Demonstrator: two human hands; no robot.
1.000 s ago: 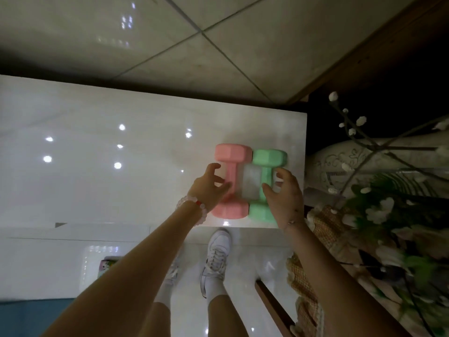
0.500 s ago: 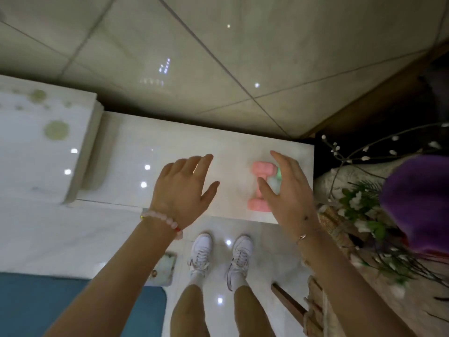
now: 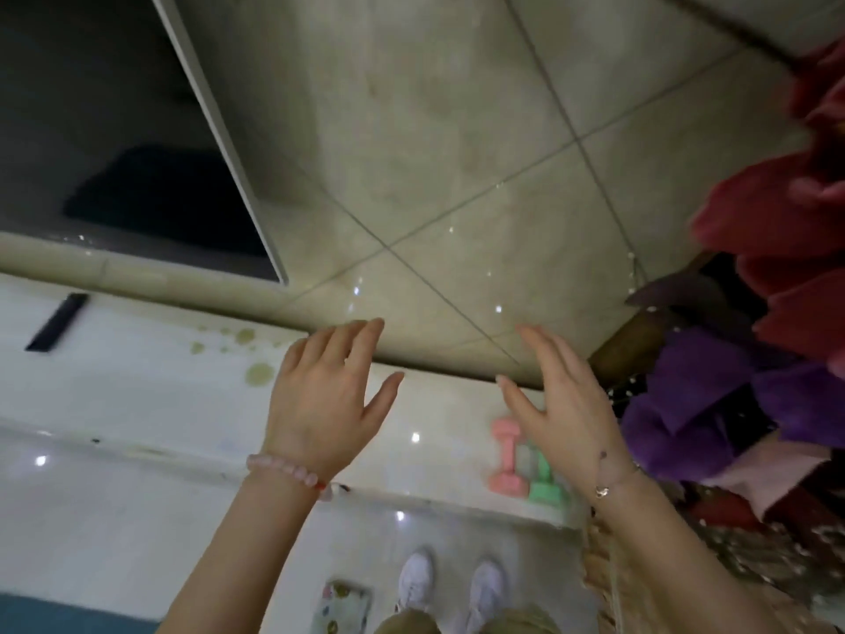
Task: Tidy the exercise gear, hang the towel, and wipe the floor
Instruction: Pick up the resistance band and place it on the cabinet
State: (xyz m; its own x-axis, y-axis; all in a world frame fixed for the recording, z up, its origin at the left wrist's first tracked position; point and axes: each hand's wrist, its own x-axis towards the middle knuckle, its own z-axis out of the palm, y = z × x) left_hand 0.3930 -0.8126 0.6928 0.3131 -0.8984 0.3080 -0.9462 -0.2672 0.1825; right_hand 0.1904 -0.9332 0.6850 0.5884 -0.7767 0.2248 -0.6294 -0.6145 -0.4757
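Observation:
A pink dumbbell (image 3: 505, 457) and a green dumbbell (image 3: 545, 485) lie side by side on the low white marble ledge (image 3: 434, 418), near its right end. My right hand (image 3: 564, 411) hovers above them with straight fingers and holds nothing; it hides part of the green dumbbell. My left hand (image 3: 324, 398) is raised to the left, fingers spread, also empty. A blue mat (image 3: 55, 617) shows at the bottom left corner.
A dark TV screen (image 3: 123, 144) hangs on the tiled wall at upper left. A black remote (image 3: 57, 321) lies on the upper white shelf. Purple and red artificial flowers (image 3: 740, 382) crowd the right side. A phone (image 3: 340, 608) lies on the floor beside my white shoes (image 3: 450, 590).
Both hands let go of the dumbbells and rose away from them. My head lifted, so the wall and TV came into view.

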